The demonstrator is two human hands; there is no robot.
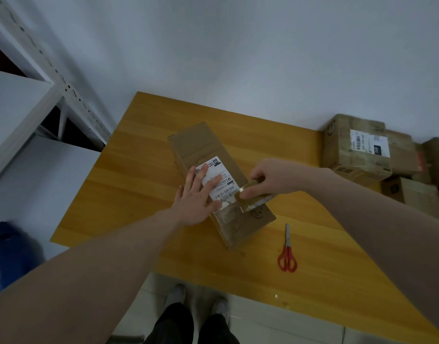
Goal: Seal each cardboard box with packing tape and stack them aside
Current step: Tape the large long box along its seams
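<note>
A long cardboard box lies at an angle on the wooden table, with a white shipping label on its top. My left hand lies flat on the box's top, fingers straight, over the label's near edge. My right hand grips a roll of clear packing tape that sits on the near part of the box top. A strip of tape shows on the near end of the box, running over its edge.
Red-handled scissors lie on the table near the box, to the right. Several cardboard boxes are piled at the table's right end. A white metal shelf rack stands to the left. My legs and shoes show below the table's near edge.
</note>
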